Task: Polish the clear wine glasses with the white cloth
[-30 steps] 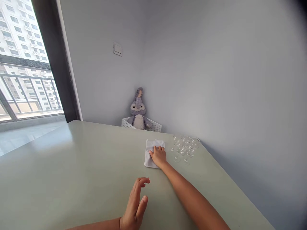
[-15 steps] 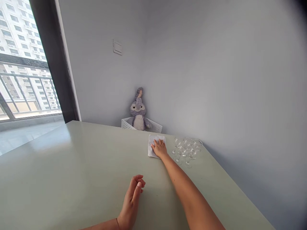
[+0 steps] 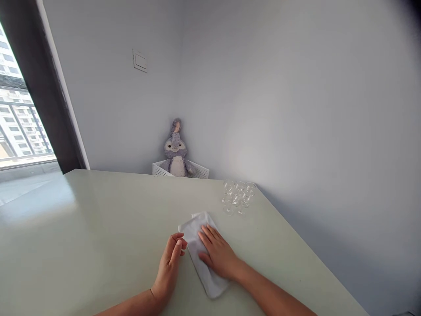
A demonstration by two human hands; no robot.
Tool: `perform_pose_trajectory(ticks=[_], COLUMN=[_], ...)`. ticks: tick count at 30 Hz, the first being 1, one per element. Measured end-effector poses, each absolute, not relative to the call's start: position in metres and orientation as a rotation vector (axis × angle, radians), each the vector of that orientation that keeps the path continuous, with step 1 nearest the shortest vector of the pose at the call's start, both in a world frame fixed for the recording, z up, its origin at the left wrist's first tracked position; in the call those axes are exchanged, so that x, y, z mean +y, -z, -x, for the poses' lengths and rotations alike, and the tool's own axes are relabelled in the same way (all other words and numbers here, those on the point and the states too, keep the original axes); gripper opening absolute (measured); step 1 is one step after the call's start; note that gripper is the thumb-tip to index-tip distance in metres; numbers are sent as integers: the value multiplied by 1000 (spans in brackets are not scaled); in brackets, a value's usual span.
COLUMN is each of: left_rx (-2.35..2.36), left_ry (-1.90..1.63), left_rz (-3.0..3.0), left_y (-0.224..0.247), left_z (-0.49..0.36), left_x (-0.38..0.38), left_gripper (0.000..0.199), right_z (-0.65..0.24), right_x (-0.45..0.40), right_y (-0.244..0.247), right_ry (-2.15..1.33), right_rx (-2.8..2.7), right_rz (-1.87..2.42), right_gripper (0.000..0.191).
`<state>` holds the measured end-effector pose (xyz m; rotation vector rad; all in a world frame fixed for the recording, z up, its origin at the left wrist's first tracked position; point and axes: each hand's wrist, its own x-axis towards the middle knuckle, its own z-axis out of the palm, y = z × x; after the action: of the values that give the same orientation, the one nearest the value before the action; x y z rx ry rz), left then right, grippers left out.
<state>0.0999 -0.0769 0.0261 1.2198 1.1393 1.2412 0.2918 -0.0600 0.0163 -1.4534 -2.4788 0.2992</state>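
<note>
A folded white cloth (image 3: 194, 228) lies on the pale green table (image 3: 108, 228), slanting toward the near edge. My right hand (image 3: 219, 254) rests flat on top of it, fingers spread and pointing up and to the left. Just left of the cloth is my left hand (image 3: 170, 261), on its side with loosely curled fingers apart and nothing in them; its fingertips are by the cloth's left edge. Several clear stemmed glasses (image 3: 235, 193) stand in a cluster beyond the cloth, near the table's far right corner.
Behind the far table edge a grey plush toy (image 3: 177, 153) sits in a white perforated basket (image 3: 200, 171). Grey walls meet behind it, with a light switch (image 3: 140, 61) on the left one. A dark-framed window is at the far left.
My right hand and the cloth have come nearer to me, away from the glasses, and more of the cloth shows. My left hand is beside it in nearly the same pose. The view has turned slightly right.
</note>
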Motion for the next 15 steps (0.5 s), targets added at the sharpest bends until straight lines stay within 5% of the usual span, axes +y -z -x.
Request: perform_pose_trajectory(ticks=[6, 15], left_rx=[1151, 1162], left_ry=[-1218, -1187], left_rz=[-1236, -1253], left_y=[-24, -24], left_z=[-100, -100], left_x=[-78, -80], left_gripper=[34, 34], right_z=[-351, -491], right_x=[-134, -127], right_y=[-15, 19], right_ry=[-404, -6], right_rx=[-2393, -1903], right_rz=[1611, 2357], right_gripper=[55, 68])
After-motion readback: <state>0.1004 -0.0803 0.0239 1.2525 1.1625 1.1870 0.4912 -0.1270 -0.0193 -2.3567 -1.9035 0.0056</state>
